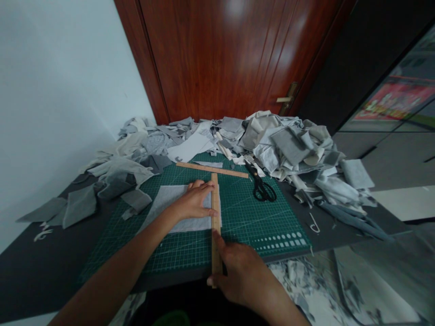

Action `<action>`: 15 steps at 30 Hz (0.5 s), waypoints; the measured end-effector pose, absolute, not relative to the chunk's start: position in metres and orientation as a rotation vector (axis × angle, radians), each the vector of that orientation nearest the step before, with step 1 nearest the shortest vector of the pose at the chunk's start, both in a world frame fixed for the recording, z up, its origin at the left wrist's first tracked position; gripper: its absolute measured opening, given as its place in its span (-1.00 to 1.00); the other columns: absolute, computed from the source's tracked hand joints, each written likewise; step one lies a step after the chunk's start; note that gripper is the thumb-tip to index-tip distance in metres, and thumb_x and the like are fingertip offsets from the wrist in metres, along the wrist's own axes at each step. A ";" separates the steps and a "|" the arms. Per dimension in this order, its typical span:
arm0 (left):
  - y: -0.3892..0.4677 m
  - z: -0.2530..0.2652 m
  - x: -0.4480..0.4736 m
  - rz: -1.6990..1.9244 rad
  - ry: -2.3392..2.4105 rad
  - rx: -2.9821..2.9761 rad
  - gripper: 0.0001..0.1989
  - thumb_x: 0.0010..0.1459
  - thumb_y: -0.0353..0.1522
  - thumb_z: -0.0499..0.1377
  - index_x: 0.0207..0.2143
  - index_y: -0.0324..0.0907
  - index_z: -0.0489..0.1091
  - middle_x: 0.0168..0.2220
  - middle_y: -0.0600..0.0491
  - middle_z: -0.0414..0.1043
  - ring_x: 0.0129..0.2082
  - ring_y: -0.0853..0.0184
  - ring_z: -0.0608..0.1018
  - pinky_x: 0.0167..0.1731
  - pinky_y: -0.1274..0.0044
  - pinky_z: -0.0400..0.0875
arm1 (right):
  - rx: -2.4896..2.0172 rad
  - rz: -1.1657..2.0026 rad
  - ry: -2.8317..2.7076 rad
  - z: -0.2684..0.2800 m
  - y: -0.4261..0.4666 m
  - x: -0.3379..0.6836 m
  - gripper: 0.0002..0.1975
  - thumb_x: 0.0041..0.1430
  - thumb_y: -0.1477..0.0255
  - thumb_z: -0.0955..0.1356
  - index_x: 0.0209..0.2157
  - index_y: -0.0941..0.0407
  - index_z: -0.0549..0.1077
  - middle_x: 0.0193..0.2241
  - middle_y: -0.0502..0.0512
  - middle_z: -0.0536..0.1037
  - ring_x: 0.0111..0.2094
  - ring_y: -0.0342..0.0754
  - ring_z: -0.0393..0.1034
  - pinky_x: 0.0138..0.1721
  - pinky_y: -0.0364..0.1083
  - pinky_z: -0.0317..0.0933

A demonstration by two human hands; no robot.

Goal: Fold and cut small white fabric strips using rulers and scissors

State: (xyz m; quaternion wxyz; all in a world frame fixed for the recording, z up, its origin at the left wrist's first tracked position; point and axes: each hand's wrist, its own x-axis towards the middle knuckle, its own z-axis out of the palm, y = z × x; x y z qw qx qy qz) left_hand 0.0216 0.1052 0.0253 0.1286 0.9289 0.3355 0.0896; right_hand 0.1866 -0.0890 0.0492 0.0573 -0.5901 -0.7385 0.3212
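A light grey piece of cloth lies flat on the green cutting mat. Along its right edge runs a wooden ruler, pointing away from me and reaching past the table's near edge. My left hand rests on the cloth, thumb and fingers spread apart, with the fingertips touching the ruler's left side. Lower down, my right hand grips the ruler's near end between thumb and fingers. A second wooden ruler lies crosswise just beyond the first. Black-handled scissors sit to its right on the mat.
Heaped grey and white fabric scraps cover the table's back and right side. More scraps lie on the left. A white sheet leans on the rear heap. Behind stands a wooden door. Cuttings litter the floor.
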 end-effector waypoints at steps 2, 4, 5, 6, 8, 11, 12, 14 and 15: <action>0.104 0.028 0.022 0.237 0.987 2.706 -0.23 0.01 -0.03 0.43 0.20 -0.05 0.29 0.36 -0.07 0.20 0.20 -0.04 0.29 0.11 0.19 0.20 | -1.773 0.983 -2.234 0.049 -0.089 0.187 0.01 0.11 0.26 0.49 0.45 0.30 0.00 -0.02 0.45 0.62 0.01 0.35 0.52 0.02 0.14 0.34; 0.103 0.029 0.023 0.214 1.005 2.713 -0.23 0.01 -0.03 0.43 0.20 -0.07 0.29 0.36 -0.08 0.20 0.21 -0.04 0.29 0.13 0.19 0.20 | -1.740 0.999 -2.229 0.052 -0.089 0.190 0.01 0.11 0.23 0.49 0.45 0.31 0.02 -0.03 0.45 0.62 0.01 0.34 0.52 0.02 0.13 0.34; 0.103 0.030 0.023 0.204 1.012 2.718 -0.23 0.01 -0.04 0.43 0.20 -0.08 0.29 0.36 -0.08 0.20 0.21 -0.04 0.29 0.13 0.19 0.21 | -1.720 1.013 -2.227 0.053 -0.088 0.192 0.01 0.12 0.22 0.49 0.44 0.31 0.03 -0.05 0.44 0.63 0.00 0.34 0.52 0.02 0.13 0.34; 0.103 0.030 0.023 0.197 1.014 2.722 -0.24 0.01 -0.03 0.43 0.20 -0.08 0.30 0.36 -0.09 0.20 0.21 -0.04 0.29 0.13 0.20 0.21 | -1.699 1.030 -2.223 0.054 -0.087 0.195 -0.01 0.13 0.20 0.48 0.44 0.30 0.05 -0.06 0.43 0.63 0.00 0.33 0.52 0.01 0.13 0.34; 0.103 0.031 0.023 0.189 1.010 2.734 -0.24 0.03 -0.02 0.41 0.21 -0.08 0.29 0.37 -0.09 0.20 0.21 -0.04 0.30 0.12 0.20 0.22 | -1.653 1.071 -2.196 0.055 -0.084 0.203 -0.11 0.19 0.18 0.44 0.42 0.24 0.12 -0.05 0.39 0.62 -0.01 0.29 0.52 0.00 0.11 0.34; 0.103 0.033 0.024 0.177 0.997 2.755 -0.23 0.05 -0.01 0.38 0.24 -0.05 0.26 0.36 -0.08 0.21 0.20 -0.04 0.31 0.12 0.20 0.22 | -1.559 1.144 -2.127 0.050 -0.081 0.218 -0.29 0.27 0.24 0.39 0.37 0.15 0.20 -0.03 0.30 0.59 -0.03 0.17 0.51 0.01 0.07 0.34; 0.102 0.034 0.024 0.173 1.000 2.759 -0.22 0.05 -0.01 0.37 0.25 -0.06 0.25 0.35 -0.08 0.22 0.20 -0.04 0.31 0.12 0.21 0.22 | -1.494 1.152 -2.109 0.047 -0.080 0.222 -0.35 0.29 0.30 0.37 0.36 0.12 0.21 -0.01 0.28 0.57 -0.02 0.12 0.50 0.02 0.05 0.34; 0.102 0.035 0.024 0.173 1.006 2.767 -0.22 0.05 -0.01 0.37 0.25 -0.06 0.25 0.33 -0.07 0.25 0.18 -0.02 0.33 0.12 0.22 0.22 | -1.305 1.109 -2.091 0.041 -0.081 0.228 -0.47 0.32 0.44 0.32 0.31 0.08 0.29 0.04 0.23 0.53 0.01 0.05 0.46 0.07 0.03 0.31; 0.101 0.035 0.024 0.180 1.011 2.770 -0.22 0.05 0.00 0.37 0.25 -0.06 0.25 0.32 -0.07 0.26 0.18 -0.02 0.33 0.12 0.23 0.23 | -1.220 1.073 -2.079 0.040 -0.082 0.228 -0.53 0.34 0.50 0.28 0.26 0.06 0.35 0.03 0.21 0.53 0.01 0.01 0.46 0.07 0.01 0.31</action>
